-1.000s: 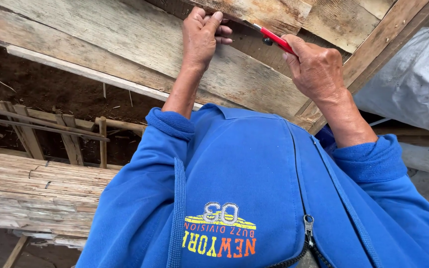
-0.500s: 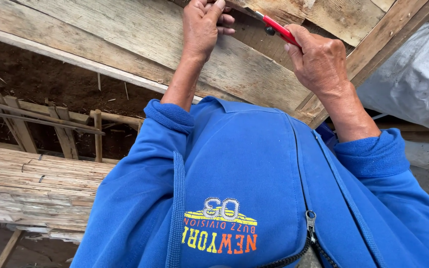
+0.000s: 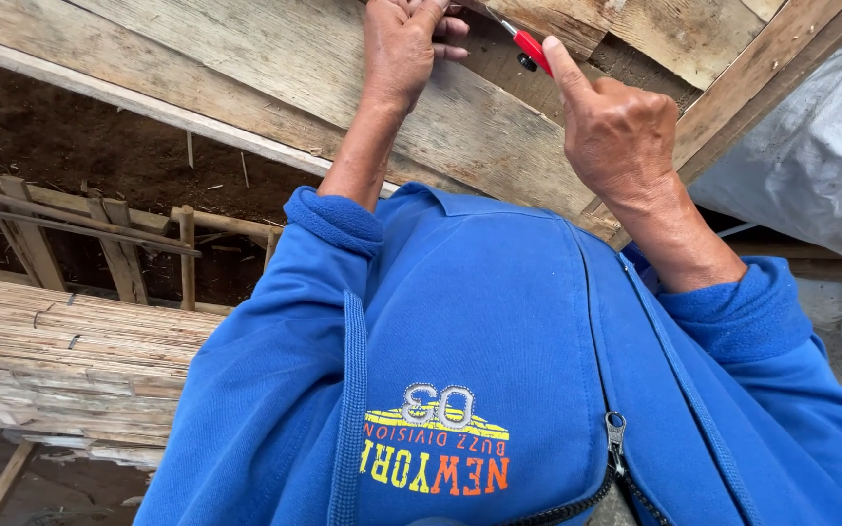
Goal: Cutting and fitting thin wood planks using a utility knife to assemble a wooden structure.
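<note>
Nearest to the camera, a blue zipped jacket (image 3: 499, 390) is seen, with a printed emblem on the chest and a metal zip pull at the lower middle. Both sleeves are stretched upward and are pushed back a little at the wrists. To the left of the jacket, lower down, a stack of thin pale bamboo strips (image 3: 70, 341) is laid, and behind it some upright wooden stakes (image 3: 119, 263) are set in dark soil (image 3: 80, 136). To the right, a white plastic sack (image 3: 811, 156) is lying beside the wooden frame. Farther up, the right hand (image 3: 621, 131) is clenched around a red-handled tool (image 3: 530, 49); the forefinger is stretched along the handle, and the red handle comes out above the fingers (image 3: 562, 68). The metal end of the tool is reaching toward the top edge of the view, and its tip is mostly hidden there. Just beside it, to the left, the left hand (image 3: 403, 49) is pressed flat on a weathered wooden plank (image 3: 275, 68), with its fingers bent at the top edge near the tool's metal end; whether something small is pinched by them cannot be told. The plank is running diagonally across the view, and a second wooden beam (image 3: 762, 88) is crossing it at the right.
</note>
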